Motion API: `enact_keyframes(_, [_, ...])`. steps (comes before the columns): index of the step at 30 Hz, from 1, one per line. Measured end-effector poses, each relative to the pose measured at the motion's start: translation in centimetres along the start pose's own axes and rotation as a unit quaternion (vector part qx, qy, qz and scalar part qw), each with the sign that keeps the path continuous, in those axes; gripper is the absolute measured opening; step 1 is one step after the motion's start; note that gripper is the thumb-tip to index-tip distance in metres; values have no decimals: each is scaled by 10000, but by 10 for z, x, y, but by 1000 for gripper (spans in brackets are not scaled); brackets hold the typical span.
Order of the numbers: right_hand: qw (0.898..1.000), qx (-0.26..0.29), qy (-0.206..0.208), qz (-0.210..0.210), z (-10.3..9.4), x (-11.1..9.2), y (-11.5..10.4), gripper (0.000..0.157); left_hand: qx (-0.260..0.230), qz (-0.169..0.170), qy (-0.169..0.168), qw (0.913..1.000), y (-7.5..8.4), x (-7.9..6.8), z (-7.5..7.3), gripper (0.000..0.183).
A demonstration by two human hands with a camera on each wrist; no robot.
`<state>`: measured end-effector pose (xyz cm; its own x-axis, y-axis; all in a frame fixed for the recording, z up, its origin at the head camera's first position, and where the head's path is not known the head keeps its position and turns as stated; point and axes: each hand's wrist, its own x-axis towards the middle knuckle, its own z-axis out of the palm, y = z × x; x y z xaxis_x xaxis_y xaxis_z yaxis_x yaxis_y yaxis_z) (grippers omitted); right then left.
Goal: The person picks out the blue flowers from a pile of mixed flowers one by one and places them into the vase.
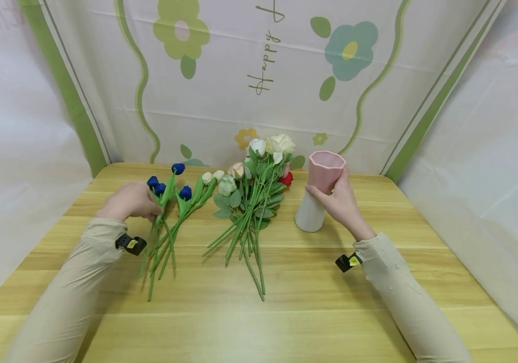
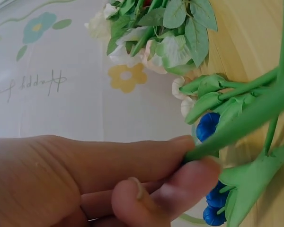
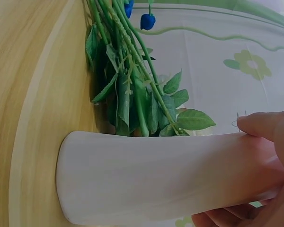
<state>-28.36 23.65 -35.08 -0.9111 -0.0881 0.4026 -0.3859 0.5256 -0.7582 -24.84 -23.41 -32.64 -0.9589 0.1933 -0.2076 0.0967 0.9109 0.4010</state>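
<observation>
My left hand (image 1: pixel 131 201) pinches a green flower stem (image 2: pixel 241 125) between thumb and finger at the left of the table. Around it are blue tulips (image 1: pixel 185 192) with green leaves, and two small white buds (image 1: pixel 207 177) lie just to the right. Which bloom belongs to the pinched stem is hard to tell. With fingers and thumb around its pink upper part, my right hand (image 1: pixel 342 204) holds a pink-and-white vase (image 1: pixel 310 217). The vase is upright with its wide mouth up and its white base at the tabletop; no flowers show in it.
Between the hands lies a bunch of artificial roses (image 1: pixel 259 191), white, peach and red, its stems pointing toward me. The wooden table (image 1: pixel 222 327) ends at a printed cloth backdrop (image 1: pixel 222 91), and white cloth walls (image 1: pixel 490 166) rise at both sides.
</observation>
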Motion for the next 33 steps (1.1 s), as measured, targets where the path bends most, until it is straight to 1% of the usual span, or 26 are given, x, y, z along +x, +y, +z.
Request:
enact_keyframes(1, [10000,52,-40,-4,0,0,0,97,-33,9,1,10000,0,0,0,28])
enact_keyframes(3, [9997,157,-178,58,-2,-3,-13,96,-95,40,46,9999,-2,-1,0,27])
enact_keyframes(5, [9991,262,-303,104,-4,-3,-16,96,-167,80,152,9997,-4,-2,0,29])
enact_keyframes(7, [9986,279,-368,248,-6,-2,-20,97,-238,137,292,9992,-4,-3,0,31])
enact_keyframes(8, [9985,246,-366,319,-8,-3,-22,97,-266,159,374,9988,-3,-4,-1,32])
enact_keyframes(9, [9988,191,-307,343,-8,-1,-18,99,-278,171,450,9985,-2,-5,-1,34])
enact_keyframes(10, [9990,154,-218,351,-9,0,-15,99,-298,175,516,9981,0,-6,-2,35])
enact_keyframes(12, [9993,66,5,355,-12,-1,-17,99,-303,178,615,9975,4,-9,-4,36])
enact_keyframes(15, [9989,-17,436,156,-15,-4,-18,97,-297,169,703,9969,9,-11,-5,36])
enact_keyframes(18, [9972,-53,744,-106,-15,-9,-17,95,-331,150,766,9964,13,-12,-5,35])
enact_keyframes(22, [9935,-260,942,-575,-13,-16,-14,91,-395,134,921,9949,16,-11,-3,34])
enact_keyframes(24, [9890,-432,1079,-918,-12,-20,-13,90,-422,160,1042,9935,17,-11,-3,33])
enact_keyframes(26, [9805,-601,1268,-1379,-11,-23,-13,87,-446,219,1175,9918,18,-10,-2,31])
enact_keyframes(27, [9735,-693,1380,-1686,-10,-24,-13,86,-438,258,1242,9910,19,-10,-2,31])
enact_keyframes(28, [9643,-811,1500,-2027,-9,-24,-14,84,-451,290,1308,9900,20,-10,-2,31])
enact_keyframes(29, [9533,-921,1616,-2378,-8,-25,-15,82,-459,320,1366,9890,21,-10,-2,31])
enact_keyframes(31, [9283,-1109,1824,-3046,-5,-26,-18,78,-463,363,1463,9875,23,-11,-2,31])
enact_keyframes(33, [9055,-1227,1947,-3567,-1,-27,-23,75,-484,378,1542,9861,26,-11,-1,30])
